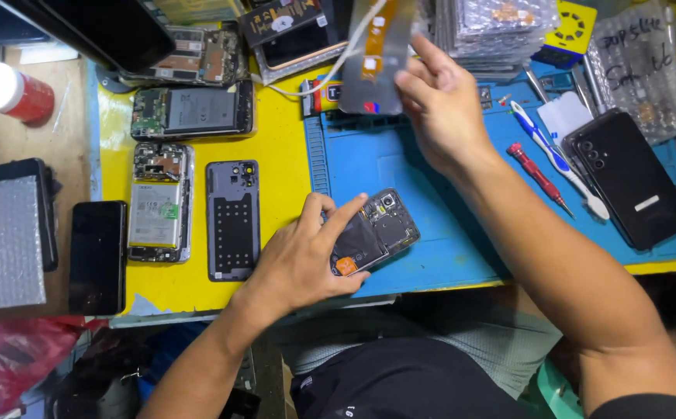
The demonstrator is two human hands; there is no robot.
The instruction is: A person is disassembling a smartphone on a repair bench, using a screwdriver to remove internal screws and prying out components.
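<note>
On the blue mat [431, 256] at the centre of the tabletop [283, 194], the left hand [303, 260] is pinning down an opened phone [376, 230], its fingers pressed on the exposed back near the phone's 8 o'clock corner. At 12 o'clock from it, the right hand [439, 109] is pinching a loose display panel [376, 62] with an orange flex strip, holding it clear above the mat. Judging by this, a screen fitting step is under way; the next move likely calls for lining the flex up carefully. A red screwdriver [538, 177] is lying at 3 o'clock.
</note>
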